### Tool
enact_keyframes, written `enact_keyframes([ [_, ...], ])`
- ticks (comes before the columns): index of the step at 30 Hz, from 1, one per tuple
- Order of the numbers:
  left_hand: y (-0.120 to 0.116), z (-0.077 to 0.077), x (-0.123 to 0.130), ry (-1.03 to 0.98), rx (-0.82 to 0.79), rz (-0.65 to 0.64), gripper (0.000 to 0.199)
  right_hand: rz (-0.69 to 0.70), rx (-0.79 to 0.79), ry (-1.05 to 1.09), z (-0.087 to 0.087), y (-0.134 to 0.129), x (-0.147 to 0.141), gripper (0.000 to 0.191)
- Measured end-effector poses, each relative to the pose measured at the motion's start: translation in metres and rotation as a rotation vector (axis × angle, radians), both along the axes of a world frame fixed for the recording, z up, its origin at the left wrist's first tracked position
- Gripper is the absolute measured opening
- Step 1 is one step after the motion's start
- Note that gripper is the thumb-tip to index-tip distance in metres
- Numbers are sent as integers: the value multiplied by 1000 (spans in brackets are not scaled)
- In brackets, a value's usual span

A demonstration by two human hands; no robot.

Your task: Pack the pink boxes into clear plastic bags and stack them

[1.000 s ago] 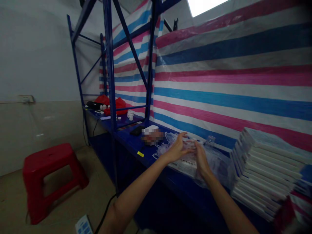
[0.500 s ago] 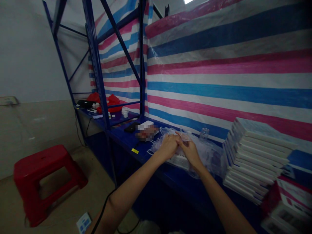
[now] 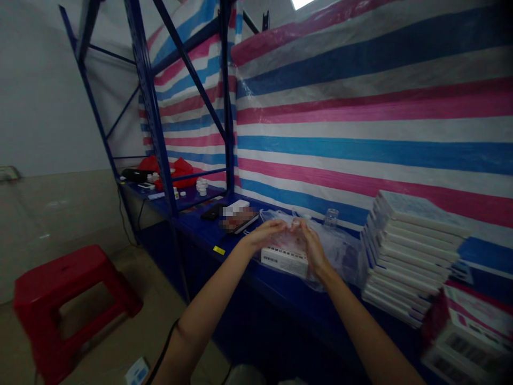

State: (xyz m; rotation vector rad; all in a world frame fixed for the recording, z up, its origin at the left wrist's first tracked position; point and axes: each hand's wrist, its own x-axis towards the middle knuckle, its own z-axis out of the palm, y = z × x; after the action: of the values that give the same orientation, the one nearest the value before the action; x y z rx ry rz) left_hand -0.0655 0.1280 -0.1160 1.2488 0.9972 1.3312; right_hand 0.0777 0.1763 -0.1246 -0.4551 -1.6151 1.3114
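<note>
My left hand (image 3: 271,231) reaches in from the left with its fingers stretched out over a clear plastic bag (image 3: 340,248). Facing it, my right hand (image 3: 312,245) is also open, its fingers extended and slightly bent. The fingertips of both hands come close together; whether they touch is too blurred to tell. Below them lies a white box (image 3: 284,261) with dark print and a barcode, partly covered by the bag. A small clear cup (image 3: 331,217) stands behind the bag.
To the right are a stack of white boxes (image 3: 409,256) and a pink-and-white carton (image 3: 473,331). A notebook (image 3: 246,223), a dark phone-like object (image 3: 212,212) and a yellow tag (image 3: 218,250) lie left. A blue rack post (image 3: 150,107) rises there; a red stool (image 3: 76,278) stands on the floor.
My hands were pressed together over the bag; they have come apart, the left moving leftward and its fingers straightening. More of the white box shows. The view has shifted slightly.
</note>
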Motion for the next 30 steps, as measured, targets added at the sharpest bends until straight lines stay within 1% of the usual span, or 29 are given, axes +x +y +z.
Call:
enact_keyframes([
  [1, 3, 0, -2, -25, -40, -26, 28, -10, 77, -32, 0, 0, 0, 41],
  [3, 10, 0, -6, -18, -95, -57, 23, -52, 292, -155, -1, 0, 1, 42],
  [6, 19, 2, -11, 5, -147, -11, 18, -217, 630, -403, -2, -3, 5, 39],
  [8, 20, 4, -12, 36, -140, 27, 16, -326, 742, -528, -3, -6, 7, 35],
  [10, 15, 8, -13, 74, -105, 25, 13, -383, 788, -582, -3, -9, 9, 35],
  [13, 6, 12, -12, 95, -67, -19, 15, -412, 805, -574, -3, -9, 10, 34],
  [16, 1, 15, -11, 51, -30, -30, 18, -402, 780, -518, -3, -8, 10, 34],
  [21, 3, 12, -18, -58, -98, 0, 22, -339, 823, -604, -2, -5, 9, 28],
  [23, 4, 11, -24, -68, -106, -2, 26, -316, 811, -586, -3, -6, 8, 28],
  [26, 5, 11, -29, -41, -91, -22, 28, -272, 694, -456, -4, -5, 5, 28],
  [30, 2, 13, -30, 108, -71, -90, 22, -200, 503, -251, -4, -2, 2, 34],
])
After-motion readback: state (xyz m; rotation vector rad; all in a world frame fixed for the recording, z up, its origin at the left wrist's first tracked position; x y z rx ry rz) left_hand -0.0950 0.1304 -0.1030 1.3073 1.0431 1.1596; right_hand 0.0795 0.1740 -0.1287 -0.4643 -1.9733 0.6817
